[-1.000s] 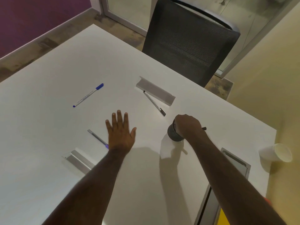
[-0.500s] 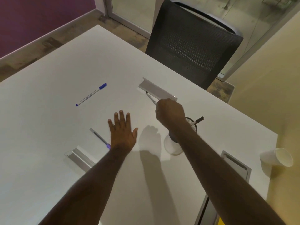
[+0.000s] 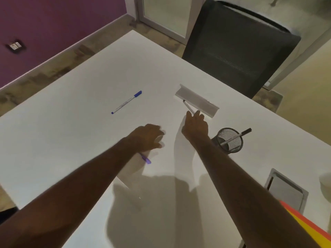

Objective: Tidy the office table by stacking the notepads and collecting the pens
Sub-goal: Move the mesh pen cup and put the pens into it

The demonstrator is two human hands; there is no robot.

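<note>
My right hand [image 3: 195, 127] reaches forward on the white table [image 3: 71, 140], and its thumb and fingertips pinch the near end of a grey pen with a black tip [image 3: 187, 105]. That pen lies against a raised grey flap [image 3: 197, 102]. My left hand [image 3: 147, 136] is curled and blurred; a purple-capped pen [image 3: 145, 159] sticks out from under its wrist, and I cannot tell whether the hand holds it. A blue-capped white pen [image 3: 127, 102] lies farther left. To the right of my right wrist stands a black mesh pen cup [image 3: 230, 140] with one pen [image 3: 238, 136] in it.
A black mesh chair [image 3: 240, 45] stands at the table's far edge. A recessed cable box [image 3: 286, 190] sits near the right edge, with a white paper cup [image 3: 325, 181] beyond it. A second grey flap [image 3: 129, 190] lies in shadow under my left arm. Orange and yellow sheets [image 3: 304, 228] show at bottom right.
My right hand left the mesh cup and moved forward to the grey pen by the flap. My left hand went from flat to curled, shifting over the purple-capped pen.
</note>
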